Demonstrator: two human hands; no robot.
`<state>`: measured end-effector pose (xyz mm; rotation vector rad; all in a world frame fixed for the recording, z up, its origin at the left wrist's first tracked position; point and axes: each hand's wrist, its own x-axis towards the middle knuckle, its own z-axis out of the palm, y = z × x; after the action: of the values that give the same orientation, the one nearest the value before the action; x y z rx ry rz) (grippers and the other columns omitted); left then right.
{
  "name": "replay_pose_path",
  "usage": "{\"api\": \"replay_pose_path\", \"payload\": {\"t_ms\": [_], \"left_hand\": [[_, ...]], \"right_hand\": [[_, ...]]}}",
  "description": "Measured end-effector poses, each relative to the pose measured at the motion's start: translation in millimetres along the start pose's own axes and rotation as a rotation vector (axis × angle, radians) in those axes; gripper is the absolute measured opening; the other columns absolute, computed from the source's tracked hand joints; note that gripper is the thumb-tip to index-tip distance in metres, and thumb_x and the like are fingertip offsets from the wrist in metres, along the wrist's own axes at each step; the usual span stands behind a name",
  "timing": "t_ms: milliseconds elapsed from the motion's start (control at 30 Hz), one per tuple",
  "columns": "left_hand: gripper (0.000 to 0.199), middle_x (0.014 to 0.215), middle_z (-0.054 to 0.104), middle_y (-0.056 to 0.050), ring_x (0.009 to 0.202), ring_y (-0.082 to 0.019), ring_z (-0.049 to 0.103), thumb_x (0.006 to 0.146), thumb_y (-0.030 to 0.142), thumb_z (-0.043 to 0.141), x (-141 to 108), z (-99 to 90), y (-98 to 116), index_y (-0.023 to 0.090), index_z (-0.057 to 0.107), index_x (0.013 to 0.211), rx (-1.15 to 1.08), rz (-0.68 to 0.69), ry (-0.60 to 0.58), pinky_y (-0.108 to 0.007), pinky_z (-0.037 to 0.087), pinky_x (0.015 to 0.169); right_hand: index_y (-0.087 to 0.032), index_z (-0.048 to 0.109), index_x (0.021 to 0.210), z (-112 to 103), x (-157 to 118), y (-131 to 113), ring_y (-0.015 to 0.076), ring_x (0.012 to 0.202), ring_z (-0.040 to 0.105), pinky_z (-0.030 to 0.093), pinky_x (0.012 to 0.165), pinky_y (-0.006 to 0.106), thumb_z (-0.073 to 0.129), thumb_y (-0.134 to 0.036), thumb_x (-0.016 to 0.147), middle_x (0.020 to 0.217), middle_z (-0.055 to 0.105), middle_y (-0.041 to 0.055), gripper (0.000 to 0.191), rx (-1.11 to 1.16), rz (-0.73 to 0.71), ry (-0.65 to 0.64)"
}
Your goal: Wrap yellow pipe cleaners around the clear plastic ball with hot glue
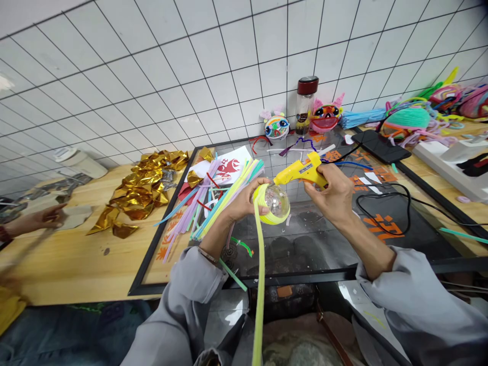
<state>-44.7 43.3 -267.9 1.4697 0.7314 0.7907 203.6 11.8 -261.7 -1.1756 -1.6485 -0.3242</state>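
My left hand (246,201) holds a clear ball (277,199) partly wrapped in yellow pipe cleaners, fingers pressed on its left side. A long yellow strand (260,284) hangs from the ball down past the table's front edge. My right hand (335,190) grips a yellow glue gun (299,172) by its handle. The gun's nozzle points left and reaches the ball's upper left edge, close to my left fingertips; whether it touches cannot be made out. Loose pastel pipe cleaners (224,201) lie left of the ball, partly behind my left hand.
Gold foil (143,183) lies at the left, near another person's hand (48,217). Behind the ball stand a bottle (306,107) and two decorated balls. At the right are a black phone (381,146), looped black cable (409,208), a white rack (453,165) and colourful pipe cleaners.
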Motion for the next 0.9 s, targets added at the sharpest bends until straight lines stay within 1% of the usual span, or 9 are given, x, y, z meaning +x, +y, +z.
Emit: {"api": "replay_pose_path", "payload": {"t_ms": [100,200,400,667,900], "left_hand": [[0.085,0.106,0.059,-0.004,0.088,-0.017,0.056,0.045,0.039,0.091,0.7,-0.7,-0.3,0.021,0.052,0.119,0.006,0.001,-0.006,-0.026,0.044,0.075],[0.086,0.106,0.059,-0.004,0.089,-0.017,0.057,0.045,0.039,0.09,1.0,-0.9,-0.1,0.021,0.052,0.12,0.005,0.004,-0.006,-0.026,0.044,0.076],[0.084,0.105,0.059,-0.004,0.087,-0.016,0.056,0.046,0.037,0.09,0.4,-0.4,0.5,0.022,0.051,0.12,-0.013,-0.013,-0.01,-0.026,0.044,0.074],[0.081,0.103,0.06,-0.003,0.087,-0.017,0.056,0.046,0.036,0.09,0.9,0.2,3.6,0.021,0.053,0.116,-0.007,-0.006,-0.003,-0.026,0.044,0.075],[0.08,0.1,0.06,-0.003,0.083,-0.016,0.055,0.047,0.036,0.089,0.6,0.4,4.8,0.021,0.053,0.117,0.013,-0.015,0.0,-0.025,0.042,0.07]], "right_hand": [[-0.022,0.055,0.086,-0.4,0.2,0.0,0.0186,0.067,0.055,0.041,0.059,0.031,0.062,-0.029,0.084,0.076,0.061,0.0028,0.01,0.012,-0.024,0.012],[-0.022,0.055,0.086,-0.7,0.4,-0.2,0.0184,0.066,0.055,0.04,0.059,0.03,0.062,-0.03,0.083,0.076,0.061,0.0025,0.011,0.017,-0.018,0.008],[-0.023,0.054,0.084,-1.7,0.8,-0.1,0.0184,0.066,0.054,0.039,0.059,0.031,0.062,-0.031,0.082,0.075,0.059,0.002,0.012,0.038,0.006,-0.031],[-0.023,0.054,0.084,-3.7,1.5,0.1,0.0171,0.063,0.052,0.038,0.057,0.031,0.062,-0.033,0.083,0.075,0.06,0.0019,0.013,0.052,-0.005,-0.063],[-0.023,0.052,0.083,-7.5,4.1,-3.3,0.0162,0.062,0.051,0.036,0.056,0.03,0.063,-0.032,0.084,0.074,0.059,0.0012,0.014,0.104,-0.043,-0.09]]}}
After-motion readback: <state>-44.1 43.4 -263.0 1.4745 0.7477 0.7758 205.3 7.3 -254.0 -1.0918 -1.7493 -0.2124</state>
